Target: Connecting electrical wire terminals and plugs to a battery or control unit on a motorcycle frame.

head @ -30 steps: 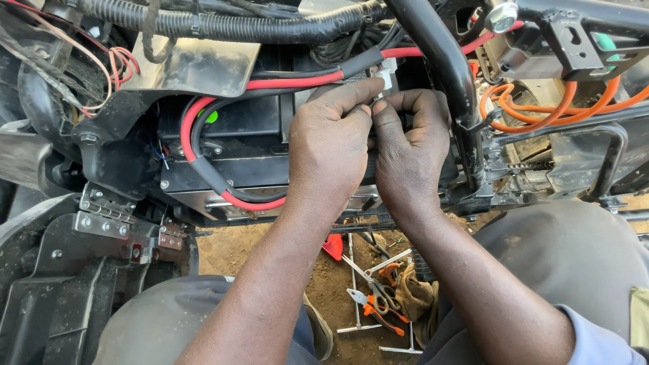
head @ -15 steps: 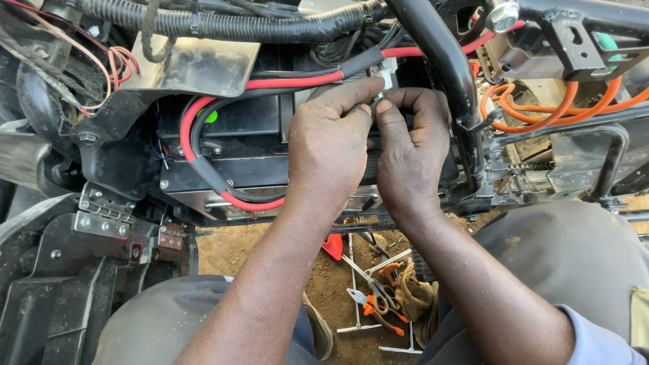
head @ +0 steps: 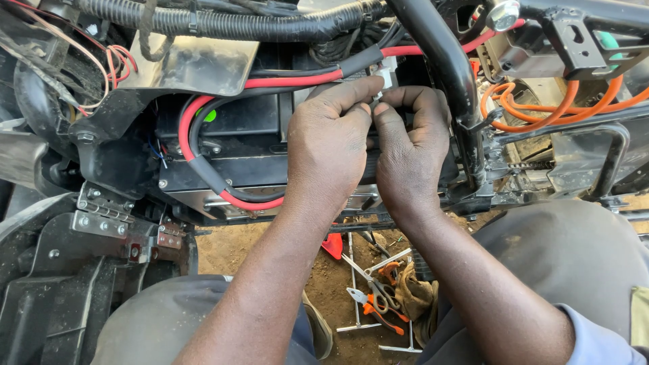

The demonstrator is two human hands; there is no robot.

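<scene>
a small white plug (head: 387, 69) sits at the end of the red and black cables (head: 297, 78), just above the black battery box (head: 230, 145). the left hand (head: 331, 145) and right hand (head: 412, 145) press together, fingertips pinched closed on the plug. beside them runs a black frame tube (head: 449, 67); pliers (head: 370, 307) lie on the dirt below.

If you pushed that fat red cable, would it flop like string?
Probably not. The red cable is thick and holds a smooth loop beside the black battery box, so it likely bends stiffly and springs back. It also looks fairly heavy. Both the left hand and right hand work its white connector.
</scene>
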